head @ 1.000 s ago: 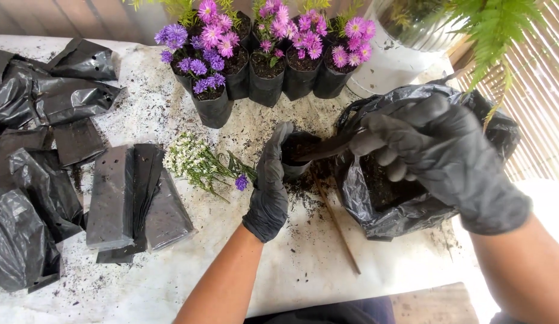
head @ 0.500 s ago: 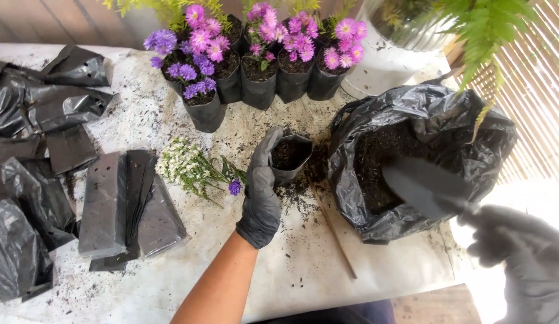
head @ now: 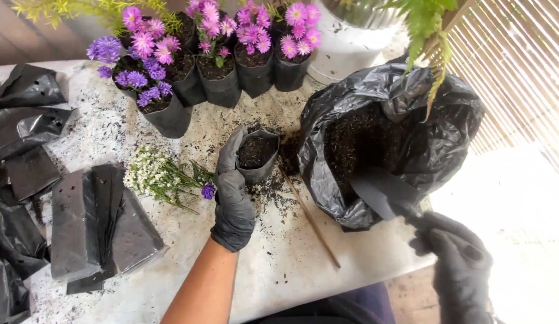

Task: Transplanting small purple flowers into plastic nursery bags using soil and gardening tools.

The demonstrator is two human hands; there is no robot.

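1. The right hand [head: 456, 270] sits low in the corner, partly cut off. Its gloved fingers are curled tight around a small trowel [head: 381, 192]; the handle is hidden in the fist.
2. The left hand [head: 232, 195] wraps around the side of a small black pot bag [head: 256, 157] of dirt on the counter [head: 279, 264].
3. The trowel blade rests at the mouth of the big black soil bag [head: 387, 138].
4. Farther back stand purple and pink flowers [head: 207, 36], cut off at the top.
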